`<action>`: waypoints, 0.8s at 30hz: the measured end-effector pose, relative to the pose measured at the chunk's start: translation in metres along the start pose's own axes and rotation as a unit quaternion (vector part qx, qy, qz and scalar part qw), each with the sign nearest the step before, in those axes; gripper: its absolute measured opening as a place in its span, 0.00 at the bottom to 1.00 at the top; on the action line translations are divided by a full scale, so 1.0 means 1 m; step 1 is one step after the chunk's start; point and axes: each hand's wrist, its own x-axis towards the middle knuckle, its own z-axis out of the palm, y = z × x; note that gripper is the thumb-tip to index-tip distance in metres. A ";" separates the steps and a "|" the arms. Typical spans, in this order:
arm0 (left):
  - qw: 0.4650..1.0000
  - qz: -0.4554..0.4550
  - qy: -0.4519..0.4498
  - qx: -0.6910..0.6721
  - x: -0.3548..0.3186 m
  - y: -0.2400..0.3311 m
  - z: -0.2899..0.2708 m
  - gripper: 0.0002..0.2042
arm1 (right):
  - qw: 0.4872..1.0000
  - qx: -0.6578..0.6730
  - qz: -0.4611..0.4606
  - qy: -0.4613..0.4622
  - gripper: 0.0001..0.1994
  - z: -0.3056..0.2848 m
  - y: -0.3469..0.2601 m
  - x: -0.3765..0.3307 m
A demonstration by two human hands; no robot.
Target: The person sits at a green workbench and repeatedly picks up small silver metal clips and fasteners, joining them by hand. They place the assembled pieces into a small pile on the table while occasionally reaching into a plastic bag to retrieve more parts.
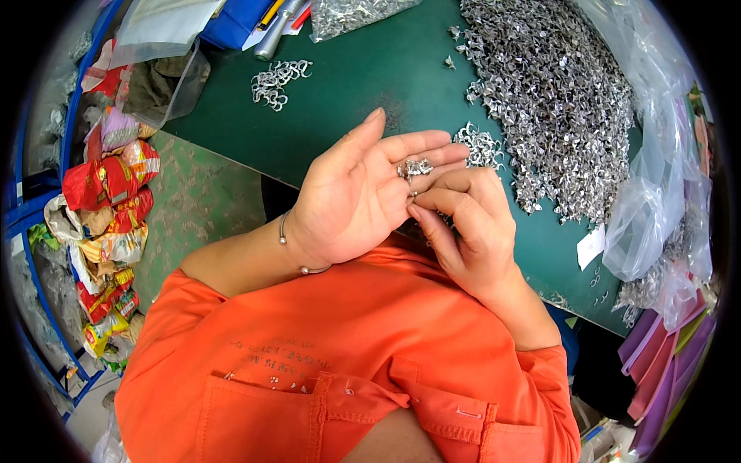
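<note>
My left hand is turned palm up, thumb spread, fingers slightly curled. A small cluster of silver metal pieces rests on its fingers. Beside them my right hand pinches with thumb and forefinger at a tiny metal piece, touching the left fingers; its exact shape is too small to tell. Just beyond the fingertips lies a little heap of curved silver pieces on the green tabletop. The large pile of grey, pointed metal pieces spreads over the right side of the table.
Another small group of curved silver pieces lies at the far left. Behind it are a screwdriver-like tool and a bag of metal parts. Clear plastic bags hang over the right edge. A plastic bin and colourful packets stand left.
</note>
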 end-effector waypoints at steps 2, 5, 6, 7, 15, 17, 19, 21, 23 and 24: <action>1.000 0.007 0.008 0.007 0.000 0.000 0.000 0.37 | 1.000 -0.006 -0.010 0.015 0.12 0.003 0.001 -0.001; 1.000 0.003 -0.002 0.009 0.001 0.000 -0.002 0.37 | 0.999 -0.022 0.027 0.008 0.12 0.001 -0.004 0.002; 1.000 0.001 -0.005 0.007 0.001 0.000 -0.002 0.36 | 1.000 -0.017 0.019 0.001 0.12 0.000 -0.004 0.002; 1.000 0.000 -0.008 0.006 0.001 -0.001 -0.002 0.36 | 1.000 -0.012 0.012 -0.007 0.12 0.000 -0.003 0.002; 1.000 0.010 0.003 -0.017 0.001 0.001 -0.003 0.35 | 0.998 0.051 0.026 0.030 0.13 -0.004 -0.004 -0.001; 0.999 0.018 -0.011 -0.029 0.000 0.001 -0.006 0.32 | 0.998 0.047 0.036 0.022 0.13 -0.009 -0.002 -0.001; 0.997 0.049 0.003 0.055 -0.001 0.001 -0.007 0.28 | 0.997 0.057 0.050 0.014 0.13 -0.013 0.001 -0.004; 0.991 0.069 0.016 0.114 -0.002 0.002 -0.008 0.24 | 0.986 0.125 0.092 0.066 0.13 -0.005 0.004 -0.014; 0.986 0.076 0.027 0.147 -0.004 0.005 -0.008 0.21 | 0.971 0.172 0.130 0.105 0.13 0.000 0.002 -0.019; 0.985 0.083 0.037 0.145 -0.004 0.005 -0.010 0.21 | 0.965 0.186 0.145 0.115 0.13 0.001 0.000 -0.019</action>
